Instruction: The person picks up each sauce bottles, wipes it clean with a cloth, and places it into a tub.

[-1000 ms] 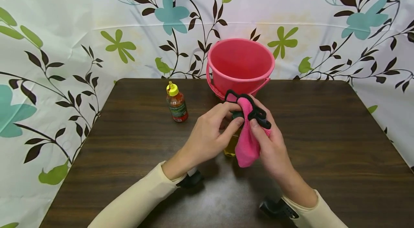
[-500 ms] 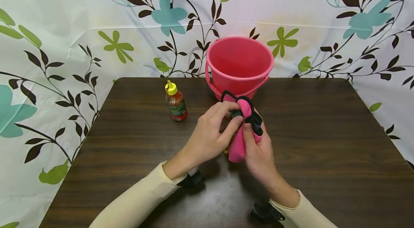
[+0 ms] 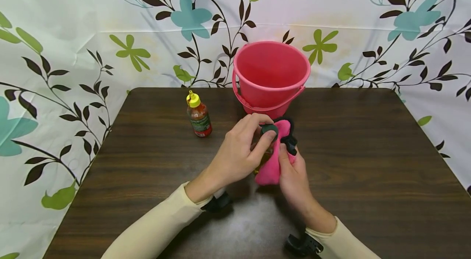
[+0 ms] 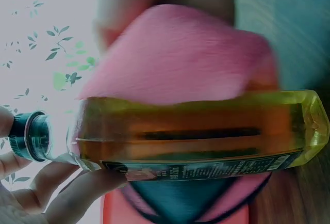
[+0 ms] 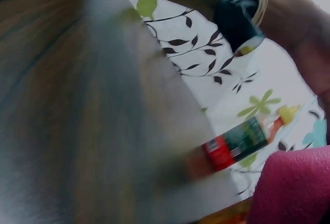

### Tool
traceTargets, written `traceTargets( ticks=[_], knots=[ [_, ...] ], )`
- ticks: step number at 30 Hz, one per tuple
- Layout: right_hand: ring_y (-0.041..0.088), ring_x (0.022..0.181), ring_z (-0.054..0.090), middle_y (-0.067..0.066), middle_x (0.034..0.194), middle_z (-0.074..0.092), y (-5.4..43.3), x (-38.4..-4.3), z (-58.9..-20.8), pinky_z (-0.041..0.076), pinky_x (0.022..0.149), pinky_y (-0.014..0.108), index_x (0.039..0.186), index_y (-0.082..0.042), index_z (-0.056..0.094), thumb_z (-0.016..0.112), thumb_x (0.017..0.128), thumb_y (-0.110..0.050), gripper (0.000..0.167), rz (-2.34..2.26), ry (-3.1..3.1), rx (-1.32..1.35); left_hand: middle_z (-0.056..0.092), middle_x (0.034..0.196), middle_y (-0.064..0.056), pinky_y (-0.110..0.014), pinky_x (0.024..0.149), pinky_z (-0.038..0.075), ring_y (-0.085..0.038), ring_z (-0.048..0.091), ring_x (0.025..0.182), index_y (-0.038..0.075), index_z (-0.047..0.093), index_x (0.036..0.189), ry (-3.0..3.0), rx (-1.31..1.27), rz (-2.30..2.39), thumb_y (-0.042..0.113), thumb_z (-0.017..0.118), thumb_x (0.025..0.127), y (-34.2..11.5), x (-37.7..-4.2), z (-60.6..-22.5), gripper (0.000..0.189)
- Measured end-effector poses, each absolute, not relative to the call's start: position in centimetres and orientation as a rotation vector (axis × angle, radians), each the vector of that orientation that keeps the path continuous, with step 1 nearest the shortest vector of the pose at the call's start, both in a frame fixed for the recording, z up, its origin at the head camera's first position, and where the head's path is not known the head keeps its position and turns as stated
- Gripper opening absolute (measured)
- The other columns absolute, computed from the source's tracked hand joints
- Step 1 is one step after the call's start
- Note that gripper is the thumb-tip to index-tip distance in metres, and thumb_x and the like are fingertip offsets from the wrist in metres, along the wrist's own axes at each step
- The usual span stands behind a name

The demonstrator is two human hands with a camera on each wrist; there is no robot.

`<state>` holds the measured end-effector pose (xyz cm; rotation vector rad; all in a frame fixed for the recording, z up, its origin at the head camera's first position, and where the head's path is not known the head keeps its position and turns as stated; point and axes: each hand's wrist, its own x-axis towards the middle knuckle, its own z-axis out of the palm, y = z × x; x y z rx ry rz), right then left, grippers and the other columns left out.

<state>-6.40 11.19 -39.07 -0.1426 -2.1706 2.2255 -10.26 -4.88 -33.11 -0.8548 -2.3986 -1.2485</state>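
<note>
In the head view my left hand (image 3: 237,148) pinches the dark green cap (image 3: 270,129) of a bottle between thumb and fingers. The left wrist view shows that bottle (image 4: 196,131) whole: clear, with golden oil-like liquid and a dark label, its neck by the fingers. My right hand (image 3: 293,175) grips a pink cloth (image 3: 270,171) with black edging and wraps it against the bottle's side. From the head, cloth and hands hide most of the bottle. The cloth (image 5: 294,188) also fills the lower right corner of the right wrist view.
Behind the hands, a pink bucket (image 3: 272,97) with its handle down stands at the table's back edge. A red sauce bottle (image 3: 200,116) with a yellow cap stands left of it. Beyond the dark wood table (image 3: 368,148) hangs a leaf-patterned sheet (image 3: 349,14).
The right hand has moved left and slightly down with the cloth, whose upper part has dropped, showing more of the green cap. The left hand stays about the cap.
</note>
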Motion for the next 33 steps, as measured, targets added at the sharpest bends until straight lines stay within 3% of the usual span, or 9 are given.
traceTargets(
  ticks=[4,9,17,25,29,33],
  knots=[
    [0.005,0.116,0.063,0.007,0.134,0.065,11.5,-6.6,-40.2,0.052,0.097,0.018,0.149,-0.009,0.054,0.042,0.115,-0.024,0.039,2.269,-2.24,-0.214,0.061,0.098,0.0,-0.028,0.075,0.052,-0.017,0.059,0.087,0.013,0.062,0.127,-2.403,-0.862,-1.264,0.027,0.061,0.105,-4.9,-10.3,-33.2,0.026],
    [0.011,0.118,0.059,0.008,0.135,0.063,12.2,-7.0,-41.2,0.051,0.097,0.02,0.148,-0.013,0.054,0.042,0.115,-0.021,0.036,2.266,-2.325,-0.197,0.062,0.101,0.0,-0.029,0.077,0.053,-0.02,0.061,0.089,0.012,0.063,0.128,-2.409,-0.863,-1.273,0.028,0.061,0.106,-4.9,-10.3,-33.2,0.027],
    [0.015,0.105,0.056,0.005,0.112,0.063,12.8,-7.6,-42.1,0.048,0.09,0.023,0.14,-0.013,0.06,0.046,0.113,-0.015,0.031,2.163,-2.45,-0.171,0.064,0.106,0.002,-0.03,0.081,0.055,-0.011,0.059,0.093,0.015,0.063,0.127,-2.424,-0.848,-1.268,0.029,0.06,0.105,-4.9,-10.2,-33.2,0.026],
    [0.019,0.085,0.057,0.004,0.086,0.059,13.1,-8.3,-42.5,0.049,0.076,0.027,0.124,-0.01,0.063,0.051,0.11,-0.01,0.019,2.041,-2.544,-0.183,0.065,0.109,0.002,-0.031,0.084,0.056,-0.011,0.06,0.096,0.015,0.062,0.127,-2.422,-0.86,-1.271,0.029,0.059,0.106,-4.9,-10.2,-33.4,0.025],
    [0.018,0.089,0.057,0.002,0.091,0.058,13.1,-8.4,-41.8,0.049,0.079,0.027,0.127,-0.009,0.061,0.05,0.111,-0.015,0.02,2.176,-2.465,-0.25,0.064,0.108,0.002,-0.031,0.083,0.055,-0.011,0.059,0.096,0.015,0.062,0.127,-2.417,-0.861,-1.269,0.029,0.059,0.106,-5.0,-10.2,-33.5,0.026],
    [0.016,0.102,0.057,0.0,0.107,0.059,13.2,-8.5,-40.4,0.051,0.085,0.025,0.137,-0.01,0.055,0.046,0.114,-0.024,0.028,2.375,-2.355,-0.268,0.065,0.11,0.002,-0.031,0.085,0.056,-0.011,0.06,0.098,0.015,0.062,0.127,-2.415,-0.865,-1.271,0.03,0.059,0.106,-5.0,-10.2,-33.5,0.026]
  ],
)
